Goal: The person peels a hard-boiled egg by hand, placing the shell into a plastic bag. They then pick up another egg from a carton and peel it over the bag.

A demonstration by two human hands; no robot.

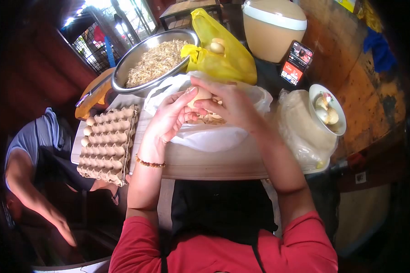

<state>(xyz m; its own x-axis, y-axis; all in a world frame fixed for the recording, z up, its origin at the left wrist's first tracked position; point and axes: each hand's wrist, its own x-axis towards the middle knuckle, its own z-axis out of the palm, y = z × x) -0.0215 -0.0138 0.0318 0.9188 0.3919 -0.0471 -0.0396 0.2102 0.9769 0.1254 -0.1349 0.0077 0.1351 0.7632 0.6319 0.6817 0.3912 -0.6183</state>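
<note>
A pale egg [198,97] is held between my two hands, above an open white plastic bag [214,139]. My left hand [168,113], with a beaded bracelet at the wrist, is closed around its lower left side. From the other side, the fingers of my right hand [230,101] curl over the egg and hide part of it. Inside the bag beneath lie pale, broken pieces that look like eggshells [209,119]. To the left stands a stack of cardboard egg trays [108,143], with three eggs [87,131] along the top one's left edge.
Behind the bag are a steel basin [118,77] of straw-like husks and a yellow plastic bag [232,63] with eggs. A lidded container [273,34], a phone [297,63] and a white bowl [340,123] of eggs stand right. Another person's arm [41,200] is at left.
</note>
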